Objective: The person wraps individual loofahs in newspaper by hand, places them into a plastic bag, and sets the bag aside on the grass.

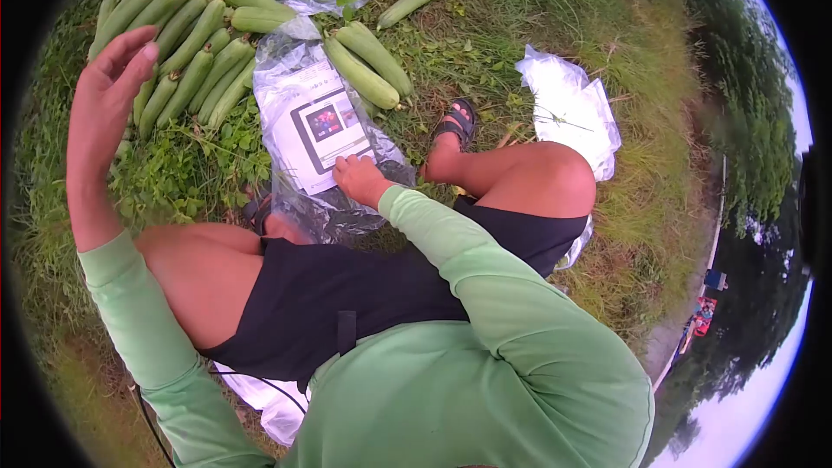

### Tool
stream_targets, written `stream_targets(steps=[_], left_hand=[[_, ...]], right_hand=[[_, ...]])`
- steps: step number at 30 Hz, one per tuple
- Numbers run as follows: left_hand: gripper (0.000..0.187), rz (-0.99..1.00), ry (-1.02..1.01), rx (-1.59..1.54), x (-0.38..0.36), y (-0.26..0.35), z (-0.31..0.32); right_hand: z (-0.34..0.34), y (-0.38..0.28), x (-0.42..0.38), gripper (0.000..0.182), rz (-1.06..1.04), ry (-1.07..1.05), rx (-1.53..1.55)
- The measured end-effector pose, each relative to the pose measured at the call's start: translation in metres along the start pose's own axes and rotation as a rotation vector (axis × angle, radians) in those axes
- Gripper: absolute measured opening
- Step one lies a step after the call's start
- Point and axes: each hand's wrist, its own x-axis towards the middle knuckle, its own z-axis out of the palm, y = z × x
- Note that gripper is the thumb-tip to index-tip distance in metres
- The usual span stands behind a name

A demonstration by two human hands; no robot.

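A clear plastic bag (pixel 270 134) lies on the grass between my feet, with a printed white sheet (pixel 303 121) in it or under it; I cannot tell which. My right hand (pixel 360 179) rests on the sheet's lower right corner, fingers bent and close together; whether they grip it is hidden. My left hand (pixel 113 78) is raised at the left near the pile of long green gourds (pixel 195 35), thumb and fingers apart, holding nothing. Two gourds (pixel 368 69) lie just right of the bag.
A single gourd (pixel 409 7) lies apart at the top. More clear plastic bags (pixel 568 108) are on the grass beyond my right knee. White plastic (pixel 273 403) lies behind me on the left. A road edge and trees stand at the far right.
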Motion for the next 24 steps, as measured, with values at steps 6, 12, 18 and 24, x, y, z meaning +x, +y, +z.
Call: stream_targets(steps=[6,12,18,24], left_hand=[[0.049,-0.026,-0.012,-0.01,0.013,-0.03,-0.002],[0.049,-0.086,-0.036,-0.017,0.013,-0.016,-0.009],[0.047,-0.093,0.245,-0.039,-0.017,-0.012,-0.051],[0.046,-0.142,0.416,0.123,-0.075,-0.034,-0.103]], right_hand=[[-0.001,-0.008,0.014,0.02,0.008,0.056,-0.015],[-0.005,-0.005,0.013,0.018,-0.001,0.106,0.009],[-0.003,0.007,0.009,0.02,-0.054,0.12,0.0],[0.0,0.009,0.011,0.024,-0.049,0.059,-0.007]])
